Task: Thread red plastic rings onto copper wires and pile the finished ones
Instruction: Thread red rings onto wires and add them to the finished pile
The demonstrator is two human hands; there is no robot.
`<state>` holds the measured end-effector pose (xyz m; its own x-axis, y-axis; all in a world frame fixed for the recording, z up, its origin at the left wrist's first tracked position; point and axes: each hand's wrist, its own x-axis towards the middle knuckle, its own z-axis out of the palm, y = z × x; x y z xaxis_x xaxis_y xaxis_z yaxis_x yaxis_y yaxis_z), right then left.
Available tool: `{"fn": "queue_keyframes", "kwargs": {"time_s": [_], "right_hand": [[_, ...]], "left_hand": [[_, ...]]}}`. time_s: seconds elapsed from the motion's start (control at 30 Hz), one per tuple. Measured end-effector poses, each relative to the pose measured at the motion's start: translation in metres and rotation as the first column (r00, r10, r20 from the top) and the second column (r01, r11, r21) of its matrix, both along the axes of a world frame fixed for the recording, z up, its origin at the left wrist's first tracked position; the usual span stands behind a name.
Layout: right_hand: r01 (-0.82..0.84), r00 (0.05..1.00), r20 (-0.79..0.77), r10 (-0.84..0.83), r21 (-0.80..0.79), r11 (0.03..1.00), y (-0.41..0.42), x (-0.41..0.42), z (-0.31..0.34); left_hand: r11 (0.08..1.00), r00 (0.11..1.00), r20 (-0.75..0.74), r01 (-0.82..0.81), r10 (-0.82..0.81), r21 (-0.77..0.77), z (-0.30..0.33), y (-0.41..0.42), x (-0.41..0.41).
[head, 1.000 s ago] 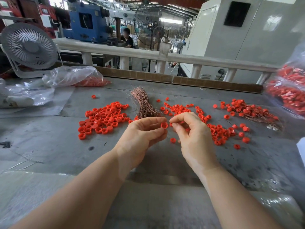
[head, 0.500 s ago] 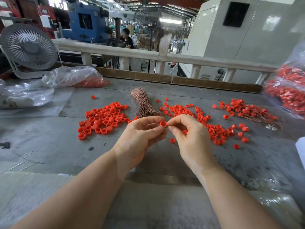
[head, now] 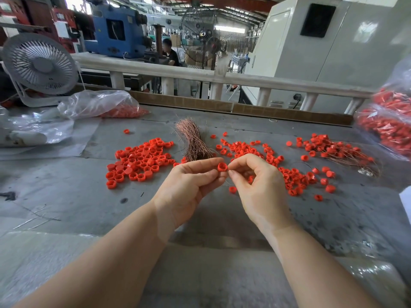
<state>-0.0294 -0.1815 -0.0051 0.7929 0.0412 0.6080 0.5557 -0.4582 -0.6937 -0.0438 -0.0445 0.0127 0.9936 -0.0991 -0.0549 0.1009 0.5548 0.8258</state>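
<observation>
Grey worktable (head: 93, 196), seen from the worker's head; clock directions read from the two hands at centre. At 10 o'clock lies the largest heap of loose red rings (head: 140, 161), unthreaded stock kept within the left hand's reach; a second scatter of rings (head: 289, 174) spreads from 1 to 3 o'clock beside the right hand. At 12 o'clock, just beyond the fingertips, stands the bundle of copper wires (head: 194, 141), placed centrally, presumably so that either hand can draw from it. At 2 o'clock, well apart from the stock, lies the pile of finished pieces (head: 338, 150), rings with wires trailing from them, kept separate probably to avoid mixing. The left hand (head: 189, 187) is curled, thumb and forefinger pinching one red ring (head: 222, 167) with its opening turned toward the other hand, apparently to present the hole. The right hand (head: 260, 187) is likewise curled, its thumb and forefinger meeting at the ring's right edge in a fine pinch; a thin wire seems to hang below the fingertips, but it is too faint to confirm. Judged step: threading, not yet piled.
</observation>
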Motion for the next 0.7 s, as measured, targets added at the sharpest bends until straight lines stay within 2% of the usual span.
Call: {"fn": "queue_keyframes", "kwargs": {"time_s": [0.7], "right_hand": [[0.034, 0.998, 0.051, -0.031, -0.050, 0.998, 0.0005, -0.0013, 0.0031]], "left_hand": [[1.000, 0.999, -0.054, 0.008, -0.008, -0.009, 0.0022, 0.0019, -0.0004]]}}
